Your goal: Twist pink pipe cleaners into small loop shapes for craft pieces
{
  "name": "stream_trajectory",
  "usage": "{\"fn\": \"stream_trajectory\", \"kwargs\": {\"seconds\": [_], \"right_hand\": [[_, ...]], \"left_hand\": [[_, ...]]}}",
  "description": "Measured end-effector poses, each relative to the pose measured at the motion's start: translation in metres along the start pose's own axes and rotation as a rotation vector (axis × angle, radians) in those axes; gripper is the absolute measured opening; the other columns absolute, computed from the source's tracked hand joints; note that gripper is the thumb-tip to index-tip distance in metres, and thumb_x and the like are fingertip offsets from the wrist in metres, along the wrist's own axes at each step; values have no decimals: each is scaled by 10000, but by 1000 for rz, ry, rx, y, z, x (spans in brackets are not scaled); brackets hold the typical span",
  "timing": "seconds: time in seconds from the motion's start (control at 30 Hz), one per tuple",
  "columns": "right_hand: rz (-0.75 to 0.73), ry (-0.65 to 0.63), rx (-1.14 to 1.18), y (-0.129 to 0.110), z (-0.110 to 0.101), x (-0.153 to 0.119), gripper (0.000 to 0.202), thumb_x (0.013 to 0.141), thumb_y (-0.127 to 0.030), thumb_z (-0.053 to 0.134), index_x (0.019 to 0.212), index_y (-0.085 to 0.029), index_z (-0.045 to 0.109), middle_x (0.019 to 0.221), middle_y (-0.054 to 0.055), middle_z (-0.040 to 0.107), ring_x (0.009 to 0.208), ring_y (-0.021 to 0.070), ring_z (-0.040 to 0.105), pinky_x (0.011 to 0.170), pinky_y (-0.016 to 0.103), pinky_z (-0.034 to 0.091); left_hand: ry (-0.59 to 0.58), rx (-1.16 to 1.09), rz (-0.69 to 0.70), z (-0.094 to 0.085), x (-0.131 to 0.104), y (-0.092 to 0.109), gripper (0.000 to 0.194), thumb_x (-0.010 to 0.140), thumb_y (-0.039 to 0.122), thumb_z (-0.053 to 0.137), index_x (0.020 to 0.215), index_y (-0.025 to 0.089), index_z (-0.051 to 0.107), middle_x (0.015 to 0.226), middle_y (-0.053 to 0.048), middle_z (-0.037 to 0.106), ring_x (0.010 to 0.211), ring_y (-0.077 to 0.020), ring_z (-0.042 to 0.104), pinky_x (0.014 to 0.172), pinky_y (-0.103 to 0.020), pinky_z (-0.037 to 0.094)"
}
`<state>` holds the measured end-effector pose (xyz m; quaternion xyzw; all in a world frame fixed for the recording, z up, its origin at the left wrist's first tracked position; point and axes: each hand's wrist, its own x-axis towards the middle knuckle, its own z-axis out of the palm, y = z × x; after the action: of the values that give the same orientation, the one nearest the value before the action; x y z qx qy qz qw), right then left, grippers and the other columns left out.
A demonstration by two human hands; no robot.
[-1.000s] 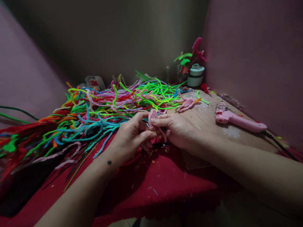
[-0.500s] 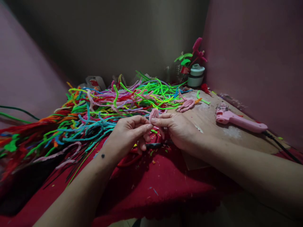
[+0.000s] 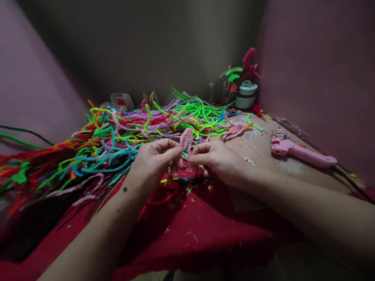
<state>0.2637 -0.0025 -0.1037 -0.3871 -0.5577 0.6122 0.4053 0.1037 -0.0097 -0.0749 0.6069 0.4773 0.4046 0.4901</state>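
Note:
Between my hands a fuzzy pink pipe cleaner, bent into a narrow loop, stands up above the fingertips. My left hand pinches its left side with thumb and forefinger. At the lower right of the loop, my right hand is also closed in a pinch on it. The fingers hide the loop's lower end. Just below the hands lies a dark-handled tool, partly covered by fingers. A similar pink looped piece with an orange tip rests on the board behind my right hand.
A large heap of coloured pipe cleaners spreads over the left and back. On the right, a pink glue gun with a black cord lies on a brown board. A pale jar and pink craft flowers stand behind. Red cloth covers the table.
The pink loop now shows more openly above my fingers. My left fingers have shifted up onto its side, and my right fingers hold lower. The whole view has shifted slightly.

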Motion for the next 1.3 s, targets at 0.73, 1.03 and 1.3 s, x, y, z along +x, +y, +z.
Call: {"fn": "stream_trajectory", "kwargs": {"seconds": [0.73,1.03,1.3], "right_hand": [[-452,275,-252,-2,4,-6,98,766,-188,575,680,-156,609,654,-9,582,626,105,502,617,247,403],[-266,134,-33,-5,1,-7,203,761,-306,606,629,-151,612,607,1,565,575,103,497,570,245,394],[-305,211,-120,-6,0,-6,282,800,-372,576,638,-145,616,600,5,552,537,91,456,510,237,345]], "left_hand": [[13,158,59,13,-6,5,169,749,272,600,859,151,556,476,42,563,297,-75,460,287,-150,319],[-36,60,61,10,-6,1,189,772,275,587,922,165,552,596,16,610,384,-99,536,327,-175,408],[-32,20,64,9,-5,0,231,769,280,603,971,177,557,608,12,625,393,-109,562,315,-173,421]]}}
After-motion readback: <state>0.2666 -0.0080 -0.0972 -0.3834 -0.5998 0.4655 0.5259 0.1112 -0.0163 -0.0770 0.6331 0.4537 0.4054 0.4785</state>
